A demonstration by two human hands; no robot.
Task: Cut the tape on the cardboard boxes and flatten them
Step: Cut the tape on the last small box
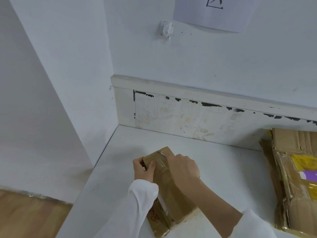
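Right at the box's far end, the left hand grips the cardboard box by its left edge, thumb curled on top, while the right hand curls over the shiny tape; whether it holds a cutter, I cannot tell. Box lies lengthwise on the white table, flattened cardboard stacked well to the right.

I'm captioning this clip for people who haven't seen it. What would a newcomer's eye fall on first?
Two hands at a taped cardboard box near the table's front: the left hand grips its far-left corner, and the right hand rests curled on the top tape. A pile of flattened cardboard with yellow tape lies at the right edge of the white table.
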